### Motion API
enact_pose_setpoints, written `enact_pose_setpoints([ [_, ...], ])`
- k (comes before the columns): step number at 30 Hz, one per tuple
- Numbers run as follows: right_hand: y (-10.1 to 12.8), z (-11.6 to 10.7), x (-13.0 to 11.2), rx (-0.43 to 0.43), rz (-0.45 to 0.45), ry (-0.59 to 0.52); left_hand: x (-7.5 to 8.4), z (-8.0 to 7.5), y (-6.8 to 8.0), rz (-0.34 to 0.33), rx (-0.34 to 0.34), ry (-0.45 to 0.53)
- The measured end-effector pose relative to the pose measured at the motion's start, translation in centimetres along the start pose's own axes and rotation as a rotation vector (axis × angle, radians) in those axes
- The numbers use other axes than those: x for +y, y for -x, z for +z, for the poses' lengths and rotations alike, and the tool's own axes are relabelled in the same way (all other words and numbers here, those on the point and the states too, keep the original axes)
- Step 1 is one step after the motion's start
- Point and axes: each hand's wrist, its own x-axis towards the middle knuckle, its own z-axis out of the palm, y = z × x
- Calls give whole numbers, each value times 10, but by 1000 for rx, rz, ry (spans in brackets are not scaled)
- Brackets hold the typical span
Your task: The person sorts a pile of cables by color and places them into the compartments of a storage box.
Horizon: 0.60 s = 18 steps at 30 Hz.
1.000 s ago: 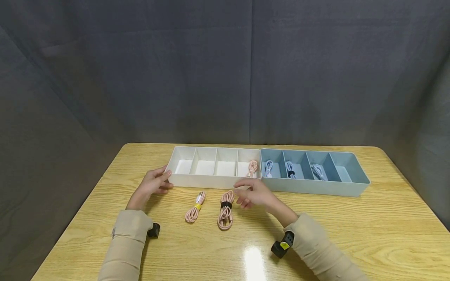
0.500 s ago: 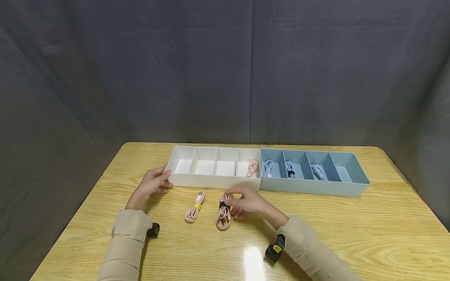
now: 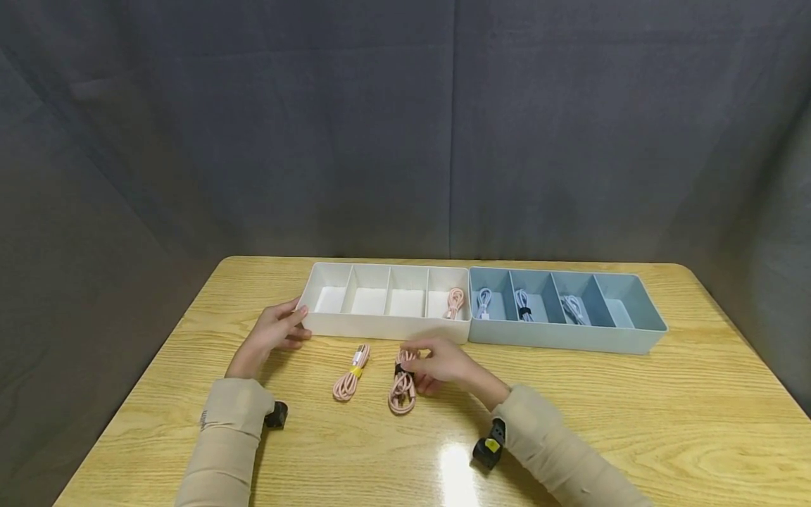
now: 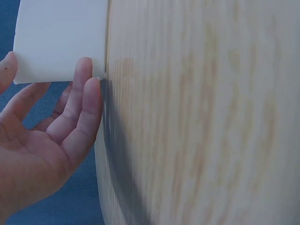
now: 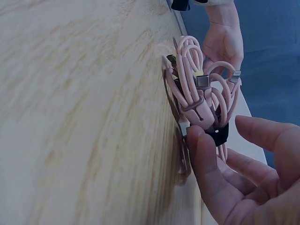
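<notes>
Right hand [image 3: 443, 365] pinches the black-strapped pink cable bundle [image 3: 403, 386] at its near top end; left hand [image 3: 274, 334] rests flat-fingered against the white tray [image 3: 380, 326] corner.

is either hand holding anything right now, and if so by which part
The right hand pinches the pink cable bundle at its black strap. The left hand only touches the white tray.

Right hand [image 3: 440, 366] covers the upper end of the pink cable bundle [image 3: 402, 391]; thumb contact hidden in head view. In right wrist view the palm is cut off at the bottom edge, table blurred. Left hand [image 4: 42, 140] cropped at frame's left edge; white tray [image 4: 61, 40] only partly visible. Cables in blue tray [image 3: 633, 339] too small to identify.
</notes>
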Motion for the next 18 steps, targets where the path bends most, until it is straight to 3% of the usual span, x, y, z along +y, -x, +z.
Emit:
enact_pose_setpoints([
  [18, -5, 10, -2, 76, 0, -43, 5, 1, 2, -8, -5, -35],
])
